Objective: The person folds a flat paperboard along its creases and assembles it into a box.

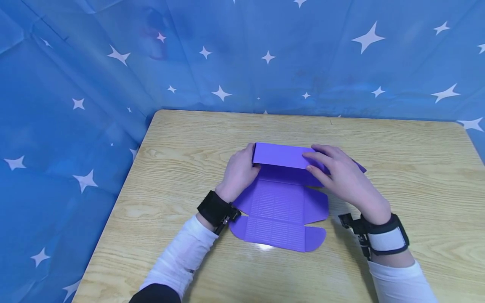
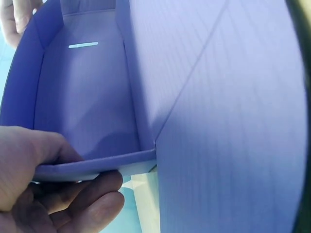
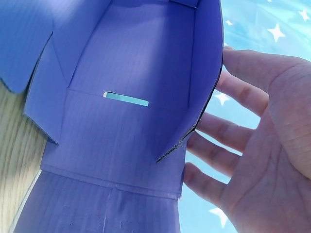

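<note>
A purple cardboard box [image 1: 278,202], partly folded, has its flat panel and rounded flaps lying on the table in the head view, while its far part stands raised. My left hand [image 1: 239,171] pinches the left end wall [image 2: 97,162] of the raised part, thumb inside and fingers outside. At the other end my right hand [image 1: 346,181] has its fingers extended against the top long panel [image 1: 280,155]. In the right wrist view those fingers lie along the outside of the long panel, not curled round it. A narrow slot [image 3: 126,99] pierces the raised panel.
The wood-grain table [image 1: 166,168] spreads around the box on all sides. Behind it and along the left hangs a blue cloth [image 1: 242,54] with white stars. Black straps with small cameras [image 1: 216,209] sit on both wrists.
</note>
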Available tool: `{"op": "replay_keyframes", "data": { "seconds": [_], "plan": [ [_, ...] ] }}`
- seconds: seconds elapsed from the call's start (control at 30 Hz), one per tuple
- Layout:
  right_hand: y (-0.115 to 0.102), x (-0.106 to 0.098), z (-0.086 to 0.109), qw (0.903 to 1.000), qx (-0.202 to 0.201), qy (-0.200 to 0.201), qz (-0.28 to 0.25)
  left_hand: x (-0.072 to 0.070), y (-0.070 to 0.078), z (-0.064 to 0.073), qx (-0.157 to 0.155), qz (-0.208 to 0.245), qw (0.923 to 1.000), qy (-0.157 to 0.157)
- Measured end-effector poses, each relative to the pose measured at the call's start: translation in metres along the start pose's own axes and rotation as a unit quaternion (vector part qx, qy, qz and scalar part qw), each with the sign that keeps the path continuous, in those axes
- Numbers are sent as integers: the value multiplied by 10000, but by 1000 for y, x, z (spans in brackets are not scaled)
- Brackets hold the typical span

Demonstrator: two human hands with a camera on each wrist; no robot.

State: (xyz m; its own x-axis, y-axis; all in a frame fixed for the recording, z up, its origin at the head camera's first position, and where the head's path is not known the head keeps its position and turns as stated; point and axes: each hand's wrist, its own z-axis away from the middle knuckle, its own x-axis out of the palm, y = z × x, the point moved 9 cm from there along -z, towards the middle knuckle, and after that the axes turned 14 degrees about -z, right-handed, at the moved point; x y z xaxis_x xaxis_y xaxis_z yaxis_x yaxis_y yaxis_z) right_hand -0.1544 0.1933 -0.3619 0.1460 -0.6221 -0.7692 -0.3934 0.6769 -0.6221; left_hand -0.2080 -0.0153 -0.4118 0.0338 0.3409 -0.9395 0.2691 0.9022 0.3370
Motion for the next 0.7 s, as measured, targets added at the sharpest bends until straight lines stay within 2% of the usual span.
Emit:
{"op": "replay_keyframes", "data": {
  "seconds": [0.17, 0.3, 0.37, 0.43, 0.57, 0.7],
  "plan": [
    [-1, 0, 1, 10000, -27, 31, -45, -1, 2, 2, 9, -48, 9997, 241],
    [-1, -1, 2, 10000, -39, 44, -60, -1, -1, 4, 53, -26, 9999, 134],
    [-1, 0, 2, 10000, -38, 36, -68, 1, -5, 4, 112, 143, 9997, -133],
    [-1, 0, 2, 10000, -39, 19, -76, 5, -10, 5, 202, 515, 9969, -565],
    [-1, 0, 2, 9999, -54, -15, -100, 10, -18, 7, 505, 1203, 9827, -1313],
    [-3, 0, 3, 9998, -141, 18, -133, 11, -26, 10, 722, 1570, 9719, -1600]
  ]
}}
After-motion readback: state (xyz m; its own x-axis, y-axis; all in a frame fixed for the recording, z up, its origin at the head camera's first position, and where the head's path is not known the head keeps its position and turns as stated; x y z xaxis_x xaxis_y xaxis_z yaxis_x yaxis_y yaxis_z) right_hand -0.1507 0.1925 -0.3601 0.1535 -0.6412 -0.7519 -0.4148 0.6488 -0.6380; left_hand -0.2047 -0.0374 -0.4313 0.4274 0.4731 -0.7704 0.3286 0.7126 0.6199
